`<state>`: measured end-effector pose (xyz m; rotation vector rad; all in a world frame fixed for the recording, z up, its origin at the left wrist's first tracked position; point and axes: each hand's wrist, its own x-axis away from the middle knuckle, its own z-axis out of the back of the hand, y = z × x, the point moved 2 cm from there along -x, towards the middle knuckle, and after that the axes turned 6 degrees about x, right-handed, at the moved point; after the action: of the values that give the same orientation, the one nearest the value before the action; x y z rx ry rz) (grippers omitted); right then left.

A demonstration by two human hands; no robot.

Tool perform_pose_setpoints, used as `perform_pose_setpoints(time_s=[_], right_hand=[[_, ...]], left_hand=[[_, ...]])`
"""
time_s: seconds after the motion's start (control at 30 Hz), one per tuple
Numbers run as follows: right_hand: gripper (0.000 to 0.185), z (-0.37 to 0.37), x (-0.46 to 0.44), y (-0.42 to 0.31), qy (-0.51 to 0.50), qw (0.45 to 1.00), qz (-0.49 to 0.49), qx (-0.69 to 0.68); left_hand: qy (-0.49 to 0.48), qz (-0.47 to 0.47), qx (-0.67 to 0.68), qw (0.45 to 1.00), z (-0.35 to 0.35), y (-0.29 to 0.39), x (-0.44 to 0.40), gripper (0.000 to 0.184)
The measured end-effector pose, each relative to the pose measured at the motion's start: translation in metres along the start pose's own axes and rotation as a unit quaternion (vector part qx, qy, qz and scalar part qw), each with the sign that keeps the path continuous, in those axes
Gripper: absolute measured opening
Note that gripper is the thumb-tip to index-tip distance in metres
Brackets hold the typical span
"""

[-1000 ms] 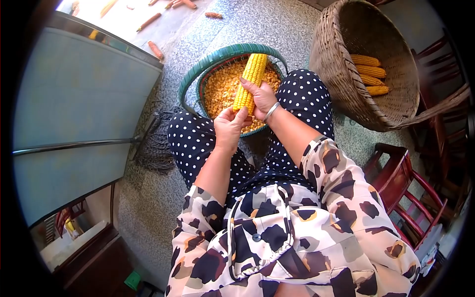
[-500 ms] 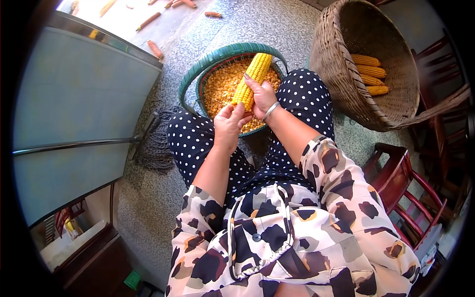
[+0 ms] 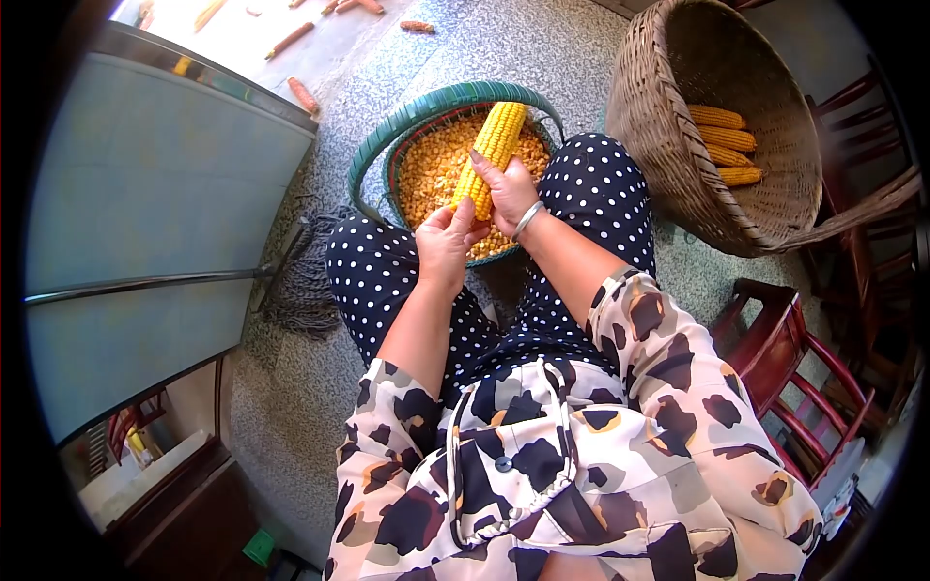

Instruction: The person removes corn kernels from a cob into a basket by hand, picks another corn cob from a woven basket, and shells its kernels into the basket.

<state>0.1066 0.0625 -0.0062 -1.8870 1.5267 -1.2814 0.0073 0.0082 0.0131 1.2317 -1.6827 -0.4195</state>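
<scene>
A yellow ear of corn (image 3: 499, 136) is tilted over a basket (image 3: 373, 147) with a green rim and handle, between my knees. My right hand (image 3: 508, 192) wraps around the ear's lower part, thumb along its top side. At the near end, my left hand (image 3: 446, 239) pinches against the ear with thumb and fingers; any single kernels there are too small to make out. Loose corn kernels (image 3: 426, 165) fill the basket beneath. A silver bangle circles my right wrist.
A tall wicker basket (image 3: 644, 126) at the right holds several ears of corn (image 3: 722, 140). Bare cobs (image 3: 303, 95) lie on the floor at the upper left. A mop (image 3: 305, 281) rests beside the grey-blue door (image 3: 155, 223). Red wooden chairs (image 3: 790, 378) stand at the right.
Both hands and the ear of corn have shifted slightly to the left. The grip of each hand looks the same.
</scene>
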Motion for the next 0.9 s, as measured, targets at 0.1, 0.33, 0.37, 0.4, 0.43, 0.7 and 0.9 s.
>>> perform_pose_setpoints(time_s=[0.1, 0.33, 0.37, 0.4, 0.43, 0.7, 0.9], right_hand=[[0.023, 0.002, -0.001, 0.001, -0.022, 1.0, -0.019, -0.011], [0.021, 0.001, -0.004, -0.002, -0.073, 0.996, -0.03, -0.038], [0.021, 0.001, -0.004, -0.002, -0.076, 0.996, -0.029, -0.034], [0.021, 0.001, -0.004, -0.002, -0.076, 0.996, -0.029, -0.033], [0.022, 0.001, -0.004, -0.003, -0.078, 0.996, -0.031, -0.034], [0.022, 0.003, -0.008, -0.002, -0.072, 0.995, -0.048, -0.053], [0.018, 0.0, -0.004, -0.001, -0.043, 0.998, -0.017, -0.042]], left_hand=[[-0.011, -0.014, -0.013, 1.0, 0.005, -0.002, -0.001, 0.022], [-0.021, -0.035, -0.01, 0.999, 0.004, 0.001, 0.004, 0.02], [-0.021, -0.036, -0.01, 0.999, 0.004, 0.001, 0.004, 0.02], [-0.021, -0.034, 0.002, 0.999, 0.003, 0.002, 0.005, 0.02], [-0.021, -0.032, 0.014, 0.999, 0.002, 0.002, 0.005, 0.019], [-0.034, -0.017, 0.081, 0.996, 0.003, 0.001, 0.002, 0.021], [-0.018, 0.019, 0.065, 0.998, -0.002, 0.006, 0.002, 0.021]])
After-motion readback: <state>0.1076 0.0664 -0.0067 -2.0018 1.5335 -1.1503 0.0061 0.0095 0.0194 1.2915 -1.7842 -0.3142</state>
